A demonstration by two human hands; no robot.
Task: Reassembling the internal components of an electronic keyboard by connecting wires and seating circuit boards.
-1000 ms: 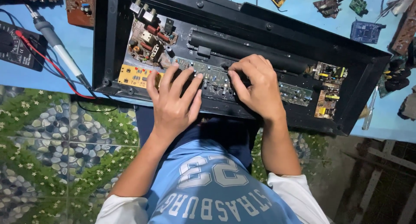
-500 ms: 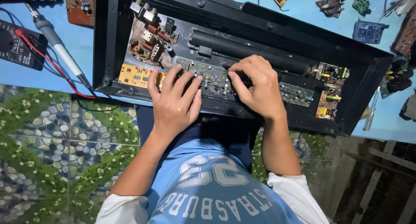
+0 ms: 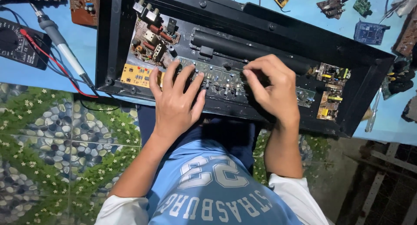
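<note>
Head view, looking down into an open, long black plastic electronics casing [image 3: 243, 16] lying on a light-blue tabletop [image 3: 78, 46].

Left hand [image 3: 176, 104] lies flat, fingers spread, over the narrow green circuit board [image 3: 217, 79] that runs along the near edge of the casing; its fingertips touch the board's row of small parts. It clasps nothing.

Right hand [image 3: 273, 88] is now more arched than half a second ago: knuckles raised, fingertips bunched and pressed down on the same green board, just right of the left hand. Whether a small part is pinched under those fingertips cannot be told. Left hand has barely shifted. Judgement: the work stays on this one board, with finer fingertip effort on the right side.

A black cylindrical bar [image 3: 247, 51] lies just behind both hands. A yellow board [image 3: 137, 75] sits at the left thumb side. A grey-handled soldering iron [image 3: 61, 44] and a black multimeter [image 3: 17, 44] rest well left, outside the casing.
</note>
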